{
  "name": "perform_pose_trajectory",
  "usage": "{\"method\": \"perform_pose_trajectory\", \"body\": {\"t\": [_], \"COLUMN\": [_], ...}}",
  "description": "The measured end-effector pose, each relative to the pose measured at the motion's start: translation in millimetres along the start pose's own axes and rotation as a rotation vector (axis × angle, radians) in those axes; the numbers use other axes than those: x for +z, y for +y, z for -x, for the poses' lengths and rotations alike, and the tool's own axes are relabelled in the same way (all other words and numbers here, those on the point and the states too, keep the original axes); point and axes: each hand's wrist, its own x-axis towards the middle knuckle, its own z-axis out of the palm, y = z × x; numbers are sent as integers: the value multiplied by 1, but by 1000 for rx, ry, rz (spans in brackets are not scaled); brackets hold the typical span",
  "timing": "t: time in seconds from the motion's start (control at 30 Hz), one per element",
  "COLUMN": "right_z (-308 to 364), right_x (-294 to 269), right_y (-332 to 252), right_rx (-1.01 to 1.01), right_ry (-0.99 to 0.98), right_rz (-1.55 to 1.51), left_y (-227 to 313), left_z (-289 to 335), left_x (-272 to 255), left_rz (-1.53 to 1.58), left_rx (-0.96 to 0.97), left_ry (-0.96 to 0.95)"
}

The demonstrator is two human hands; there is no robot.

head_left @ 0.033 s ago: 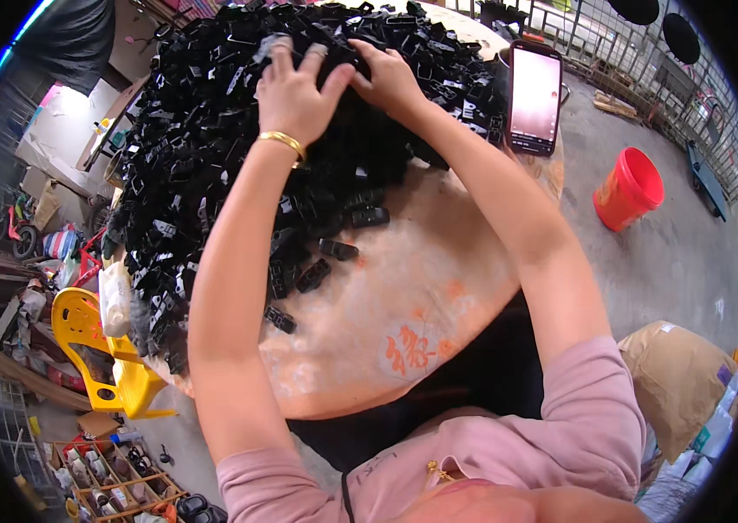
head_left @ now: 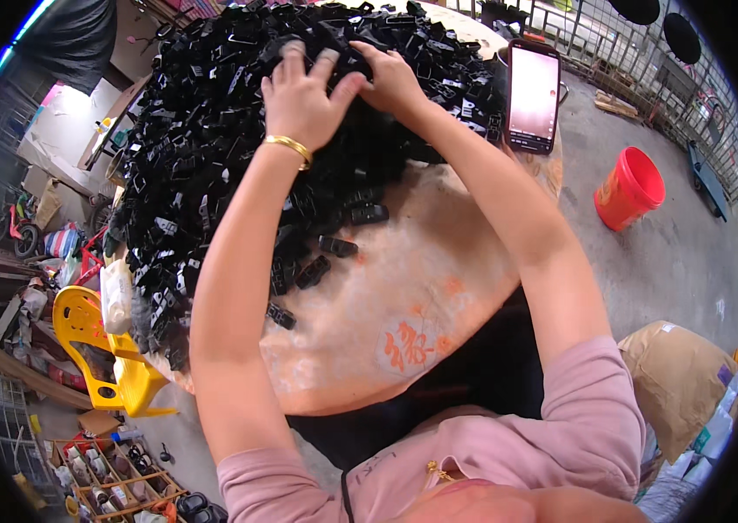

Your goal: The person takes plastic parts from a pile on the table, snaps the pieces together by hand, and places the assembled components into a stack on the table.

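A large heap of small black plastic parts [head_left: 203, 131] covers the far and left side of a round table [head_left: 369, 340] with a peach patterned cover. My left hand [head_left: 303, 100], with a gold bangle at the wrist and pale wraps on two fingers, lies over the heap with fingers spread. Close beside it, my right hand [head_left: 395, 83] bends its fingers down among the parts. Its fingertips are partly hidden, and what they pinch blends into the black heap. Several loose black parts [head_left: 312, 272] lie nearer me on the cover.
A phone [head_left: 533, 96] with a lit screen stands upright at the table's right edge. Beyond it, a red bucket [head_left: 629, 188] is on the floor. A yellow chair [head_left: 129, 375] is at the left, above a wooden rack [head_left: 116, 484]. A brown sack [head_left: 678, 375] sits at the right.
My left hand has shifted slightly right and toward me over the heap. My right hand has barely moved, staying at the parts.
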Motion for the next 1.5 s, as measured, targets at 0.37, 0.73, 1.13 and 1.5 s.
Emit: {"method": "perform_pose_trajectory", "body": {"t": [0.37,0.73,1.13,1.5], "right_z": [51,126,137,129], "right_x": [-88,-117,-120,-116], "right_y": [-29,-75,-85,-76], "right_rx": [-48,563,83,76], "right_ry": [-228,-871,-383,-499], "right_rz": [99,-798,151,178], "left_y": [56,73,84,71], "left_z": [73,128,128,136], "left_x": [-62,-56,-81,-86], "left_rz": [188,132,422,1582], "left_rx": [104,82,-108,-904], "left_ry": [-97,-385,-221,-379]}}
